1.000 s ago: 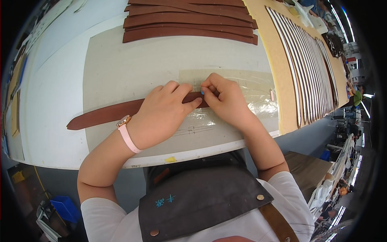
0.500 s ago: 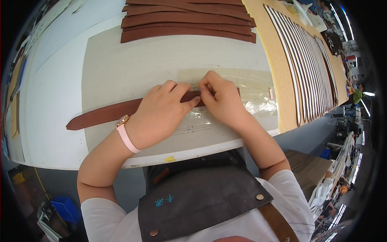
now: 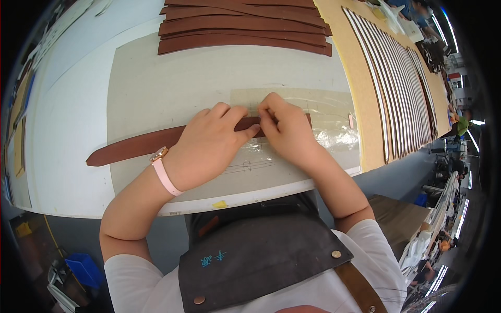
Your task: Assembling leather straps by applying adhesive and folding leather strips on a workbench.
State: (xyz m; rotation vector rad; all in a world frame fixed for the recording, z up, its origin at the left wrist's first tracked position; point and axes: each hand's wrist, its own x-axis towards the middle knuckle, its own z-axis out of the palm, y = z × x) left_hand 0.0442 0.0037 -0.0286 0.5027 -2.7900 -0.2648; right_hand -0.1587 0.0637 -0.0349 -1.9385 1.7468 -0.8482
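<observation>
A long brown leather strap (image 3: 136,146) lies across a grey cutting mat (image 3: 156,88), its left end pointed. My left hand (image 3: 209,146), with a pink watch at the wrist, lies flat on the strap and presses it down. My right hand (image 3: 284,130) pinches at the strap's right end, fingertips meeting those of the left hand. Under both hands lies a clear plastic template sheet (image 3: 334,130) with drawn lines. The strap's right end is mostly hidden by the fingers.
A stack of several brown leather straps (image 3: 245,31) lies at the mat's far edge. To the right, many dark and white strips (image 3: 402,78) lie in rows on a tan board (image 3: 360,94). A white table (image 3: 62,120) carries the mat. Other workers appear far right.
The hands have barely moved; the right hand's fingertips have shifted slightly along the strap's end.
</observation>
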